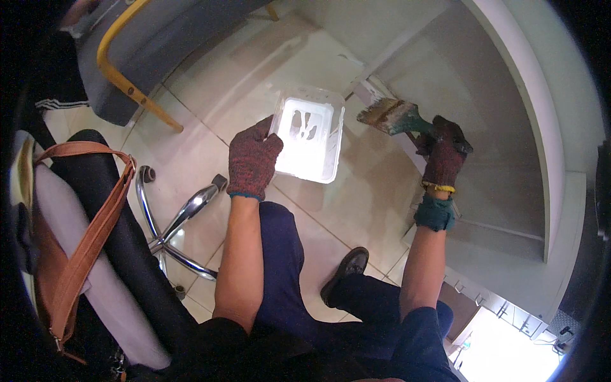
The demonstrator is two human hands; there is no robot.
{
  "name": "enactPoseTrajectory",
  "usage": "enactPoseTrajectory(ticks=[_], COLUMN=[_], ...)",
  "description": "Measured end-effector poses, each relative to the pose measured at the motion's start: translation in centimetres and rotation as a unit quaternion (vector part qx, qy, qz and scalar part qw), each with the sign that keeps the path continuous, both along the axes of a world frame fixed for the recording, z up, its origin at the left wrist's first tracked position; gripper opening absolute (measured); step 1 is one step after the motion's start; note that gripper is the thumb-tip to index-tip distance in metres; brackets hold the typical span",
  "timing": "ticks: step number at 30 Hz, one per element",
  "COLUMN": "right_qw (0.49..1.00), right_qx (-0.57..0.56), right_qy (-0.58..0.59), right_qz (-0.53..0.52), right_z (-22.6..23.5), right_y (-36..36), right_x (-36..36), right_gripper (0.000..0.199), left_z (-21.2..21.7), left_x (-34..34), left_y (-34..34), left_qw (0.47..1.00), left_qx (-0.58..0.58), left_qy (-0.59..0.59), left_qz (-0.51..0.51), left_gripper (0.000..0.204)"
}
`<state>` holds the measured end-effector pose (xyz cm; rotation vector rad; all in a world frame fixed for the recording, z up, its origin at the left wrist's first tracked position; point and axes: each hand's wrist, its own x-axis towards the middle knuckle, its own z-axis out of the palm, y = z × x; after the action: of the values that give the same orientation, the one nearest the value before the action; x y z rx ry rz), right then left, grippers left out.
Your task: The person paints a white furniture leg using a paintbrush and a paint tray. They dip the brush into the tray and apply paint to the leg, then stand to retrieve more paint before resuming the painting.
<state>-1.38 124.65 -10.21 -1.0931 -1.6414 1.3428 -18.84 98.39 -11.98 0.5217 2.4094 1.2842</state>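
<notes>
The fingers of the left hand (254, 160), covered by a dark red knitted glove, are clamped on the left edge of a clear plastic tray (339, 132), in which white liquid (299, 156) is spread. By the fingers of the right hand (444, 151), also gloved, the green handle of a wide paintbrush (389, 118) is gripped; its bristles are pointed left, apart from the tray. A green band (435, 212) is worn at the right wrist. Below, pale floor tiles (207, 137) are seen, with a chrome chair base (197, 205) and a brown strap (91, 261) to the left.
</notes>
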Motion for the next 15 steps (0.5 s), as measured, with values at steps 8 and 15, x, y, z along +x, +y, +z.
enactPoseTrajectory(ticks=[8, 15], right_qw=[0.935, 0.998], right_qx=[0.350, -0.003], right_qy=[-0.060, -0.047], right_qz=[0.028, -0.036], right_z=[-0.8, 1.3], right_y=[0.3, -1.5], right_x=[-0.5, -0.2], right_gripper=[0.021, 0.020], left_z=[-0.2, -0.5], left_x=[0.0, -0.1], left_y=[0.4, 0.0], left_qw=[0.999, 0.998], left_qx=[0.027, 0.035], left_qy=[-0.043, -0.055], left_qz=[0.000, 0.011], left_gripper=[0.041, 0.039])
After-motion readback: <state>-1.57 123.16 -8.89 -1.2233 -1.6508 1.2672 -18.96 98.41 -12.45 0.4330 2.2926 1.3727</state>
